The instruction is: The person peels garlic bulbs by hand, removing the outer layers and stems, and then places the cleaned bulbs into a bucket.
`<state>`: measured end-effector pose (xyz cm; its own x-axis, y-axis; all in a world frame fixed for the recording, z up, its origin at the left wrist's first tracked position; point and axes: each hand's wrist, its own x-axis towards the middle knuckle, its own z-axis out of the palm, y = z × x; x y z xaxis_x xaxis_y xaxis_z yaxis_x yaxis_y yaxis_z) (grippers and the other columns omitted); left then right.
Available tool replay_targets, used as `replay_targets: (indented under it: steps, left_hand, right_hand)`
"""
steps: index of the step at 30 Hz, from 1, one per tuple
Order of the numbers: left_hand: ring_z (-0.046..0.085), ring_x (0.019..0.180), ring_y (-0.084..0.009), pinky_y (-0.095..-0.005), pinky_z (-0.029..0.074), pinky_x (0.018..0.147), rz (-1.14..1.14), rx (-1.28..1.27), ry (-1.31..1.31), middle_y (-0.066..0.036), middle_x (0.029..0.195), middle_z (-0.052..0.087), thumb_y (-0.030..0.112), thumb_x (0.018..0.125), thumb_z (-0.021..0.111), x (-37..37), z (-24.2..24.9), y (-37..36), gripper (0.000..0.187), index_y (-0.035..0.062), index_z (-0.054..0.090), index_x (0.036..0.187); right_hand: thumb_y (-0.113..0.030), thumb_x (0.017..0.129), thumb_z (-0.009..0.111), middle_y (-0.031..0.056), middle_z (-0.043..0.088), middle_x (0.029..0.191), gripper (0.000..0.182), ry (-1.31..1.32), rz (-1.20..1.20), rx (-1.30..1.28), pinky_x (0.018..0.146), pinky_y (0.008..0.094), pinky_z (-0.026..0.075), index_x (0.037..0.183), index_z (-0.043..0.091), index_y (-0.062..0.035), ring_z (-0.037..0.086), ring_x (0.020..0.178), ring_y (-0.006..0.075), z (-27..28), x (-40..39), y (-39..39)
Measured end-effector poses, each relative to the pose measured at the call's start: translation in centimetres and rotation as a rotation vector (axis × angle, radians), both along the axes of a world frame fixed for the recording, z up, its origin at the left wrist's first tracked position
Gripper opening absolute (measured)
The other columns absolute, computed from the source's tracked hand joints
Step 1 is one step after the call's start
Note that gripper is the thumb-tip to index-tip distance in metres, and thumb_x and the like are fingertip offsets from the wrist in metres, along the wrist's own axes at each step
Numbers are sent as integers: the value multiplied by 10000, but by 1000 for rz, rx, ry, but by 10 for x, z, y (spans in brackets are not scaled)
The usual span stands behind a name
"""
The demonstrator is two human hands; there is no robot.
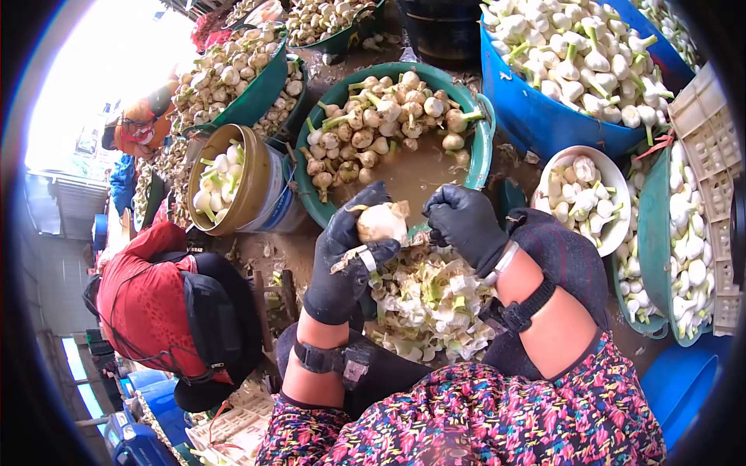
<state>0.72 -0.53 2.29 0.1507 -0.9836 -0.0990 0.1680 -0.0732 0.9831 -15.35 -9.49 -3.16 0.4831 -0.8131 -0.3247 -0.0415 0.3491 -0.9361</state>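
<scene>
In the head view my left hand (340, 252), in a black glove, is wrapped round a garlic bulb (382, 223) with brownish outer skin and a cut top. My right hand (468, 227), also gloved in black, is closed just right of the bulb and apart from it. What its curled fingers hold, if anything, is hidden. Beneath both hands lies a heap of garlic peels (435, 311). In front of them stands a round green basin (488, 147) with unpeeled garlic bulbs (365, 128) piled on its far side.
A bucket (260, 186) with white garlic stands left, a white bowl (614, 186) of garlic right. Beyond are a full blue tub (536, 116) and green basins (660, 241). A person in red (155, 303) bends over at the left. Crates (711, 116) edge the right side.
</scene>
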Motion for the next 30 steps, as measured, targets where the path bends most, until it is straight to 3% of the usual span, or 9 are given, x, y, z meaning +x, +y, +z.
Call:
replay_targets:
  steps: [3, 8, 11, 15, 20, 25, 27, 28, 30]
  left_hand:
    - [495, 1094, -165, -305, 415, 932, -17, -4, -180, -88, 1227, 491, -26, 703, 667, 1, 3, -2, 600, -10, 436, 1258]
    - [496, 1064, -305, -357, 405, 910, 2, -245, -808, -164, 1143, 518, 49, 609, 732, -2, -16, -5, 670, 19, 470, 1225]
    - [489, 1076, -296, -357, 407, 911, -2, -283, -920, -160, 1148, 518, 50, 635, 725, -5, -7, -9, 641, 18, 472, 1223]
    - [521, 1041, -270, -349, 423, 899, 37, -219, -884, -135, 1156, 518, 50, 673, 713, -11, -7, -11, 598, 27, 477, 1222]
    - [588, 941, -239, -341, 469, 860, -6, -41, 261, -140, 1004, 595, 16, 711, 610, -5, -16, -4, 447, -24, 507, 1145]
    - [583, 942, -274, -402, 478, 852, 42, -26, 388, -153, 1011, 585, 55, 744, 583, -2, -7, -2, 421, -23, 486, 1147]
    - [573, 966, -276, -417, 471, 868, -11, -96, 555, -157, 1067, 560, 57, 753, 586, 0, -8, -3, 504, 15, 431, 1231]
    - [562, 987, -275, -401, 465, 881, 92, -50, 577, -151, 1109, 538, 54, 763, 586, -5, 3, -3, 546, 54, 395, 1275]
    - [559, 997, -252, -373, 462, 883, 104, -62, 561, -142, 1109, 543, 29, 754, 591, 1, -2, -2, 545, 38, 402, 1265]
  right_hand:
    - [-66, 790, 589, 2, 572, 718, 80, -329, -70, 73, 574, 229, 455, 858, 581, -25, 537, 662, 53, 20, 4, 5]
    - [-66, 787, 631, -13, 565, 746, 113, -223, 69, -30, 586, 218, 443, 863, 562, -19, 499, 669, 42, 23, 10, 9]
    - [-91, 786, 640, -21, 524, 660, 124, -414, 3, -51, 564, 220, 419, 752, 536, -32, 445, 609, 39, 16, 12, 8]
    - [-93, 776, 636, -3, 507, 624, 133, -240, -54, -231, 553, 230, 415, 729, 527, -35, 444, 585, 44, 18, 10, 8]
    - [-88, 714, 620, 52, 511, 599, 152, -76, -149, -286, 528, 269, 412, 683, 482, -34, 454, 538, 93, 4, 10, 9]
    - [-73, 655, 597, 112, 510, 601, 128, 86, 8, -221, 554, 329, 424, 692, 479, -39, 497, 542, 200, -11, 10, 19]
    - [-43, 648, 566, 123, 538, 621, 101, 387, 100, -555, 569, 353, 425, 687, 473, -41, 513, 558, 251, -17, 12, 24]
    - [-27, 630, 559, 141, 577, 679, 117, 316, 145, -512, 597, 368, 439, 741, 536, -54, 530, 594, 301, -19, 12, 23]
    - [-21, 628, 561, 129, 592, 692, 166, 229, 220, -521, 603, 345, 449, 789, 570, -61, 546, 603, 261, -14, 6, 19]
